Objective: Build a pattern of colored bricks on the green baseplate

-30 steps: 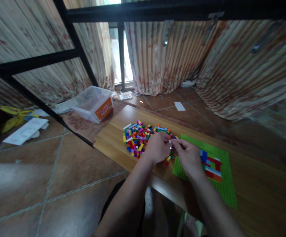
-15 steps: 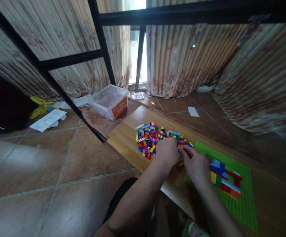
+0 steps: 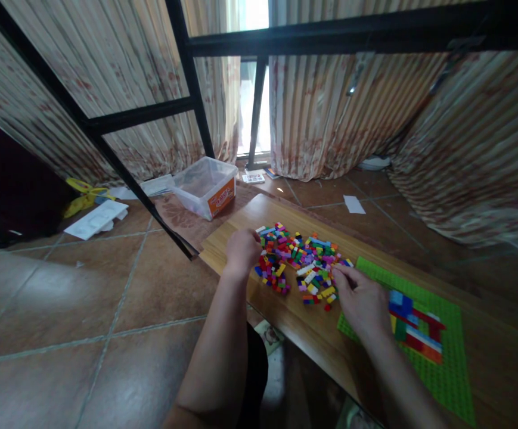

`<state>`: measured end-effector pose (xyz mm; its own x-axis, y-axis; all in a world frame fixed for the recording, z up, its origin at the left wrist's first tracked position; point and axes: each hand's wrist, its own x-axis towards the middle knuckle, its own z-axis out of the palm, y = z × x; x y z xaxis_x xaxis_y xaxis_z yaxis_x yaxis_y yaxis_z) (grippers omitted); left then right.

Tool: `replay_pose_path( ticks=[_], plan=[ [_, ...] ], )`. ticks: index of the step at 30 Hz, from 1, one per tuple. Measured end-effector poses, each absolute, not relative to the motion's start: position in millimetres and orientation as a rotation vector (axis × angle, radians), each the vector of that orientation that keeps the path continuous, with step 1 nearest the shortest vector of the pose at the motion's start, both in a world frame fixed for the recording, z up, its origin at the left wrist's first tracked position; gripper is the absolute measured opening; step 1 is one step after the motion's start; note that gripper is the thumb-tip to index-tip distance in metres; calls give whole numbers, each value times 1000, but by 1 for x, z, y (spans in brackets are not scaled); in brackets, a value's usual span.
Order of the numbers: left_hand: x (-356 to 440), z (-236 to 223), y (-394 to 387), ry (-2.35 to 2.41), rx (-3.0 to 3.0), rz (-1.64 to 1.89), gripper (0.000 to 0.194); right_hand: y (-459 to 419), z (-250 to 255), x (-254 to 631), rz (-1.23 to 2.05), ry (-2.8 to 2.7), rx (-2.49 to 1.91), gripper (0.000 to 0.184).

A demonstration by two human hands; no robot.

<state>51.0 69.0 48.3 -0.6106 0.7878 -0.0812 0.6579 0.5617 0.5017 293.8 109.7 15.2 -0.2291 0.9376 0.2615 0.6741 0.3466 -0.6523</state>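
Observation:
Loose toy building bricks [image 3: 312, 262] in many colours lie heaped on a wooden table [image 3: 229, 229]. At the heap's left edge is my left hand [image 3: 243, 253], its fingers curled by a white brick and mostly hidden behind the hand. My right hand [image 3: 363, 301] hovers at the heap's right side, thumb and forefinger pinched together; whatever sits between the tips is too small to make out. Under and beyond that wrist lies a green baseplate [image 3: 453, 357], carrying a build of joined bricks [image 3: 419, 333] in blue, red, white, yellow, green and orange.
Beyond the table's far left corner, a clear plastic bin [image 3: 191, 193] with an orange label rests on a mat. A black metal frame [image 3: 142, 113] crosses the view before curtains. White packaging [image 3: 98, 220] and a paper sheet [image 3: 354, 204] lie on the tiled floor.
My left hand has moved left, from the middle of the brick heap to its left edge, uncovering bricks there. The right hand stays pinched near the same spot. The view has shifted slightly.

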Motion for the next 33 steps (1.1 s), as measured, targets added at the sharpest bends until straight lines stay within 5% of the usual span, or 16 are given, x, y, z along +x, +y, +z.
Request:
replay_pose_path(
  ticks=[33],
  plan=[
    [37,44,67,2372,1484,396,29,104,28,293,628,-2094,-1145,30]
  ],
)
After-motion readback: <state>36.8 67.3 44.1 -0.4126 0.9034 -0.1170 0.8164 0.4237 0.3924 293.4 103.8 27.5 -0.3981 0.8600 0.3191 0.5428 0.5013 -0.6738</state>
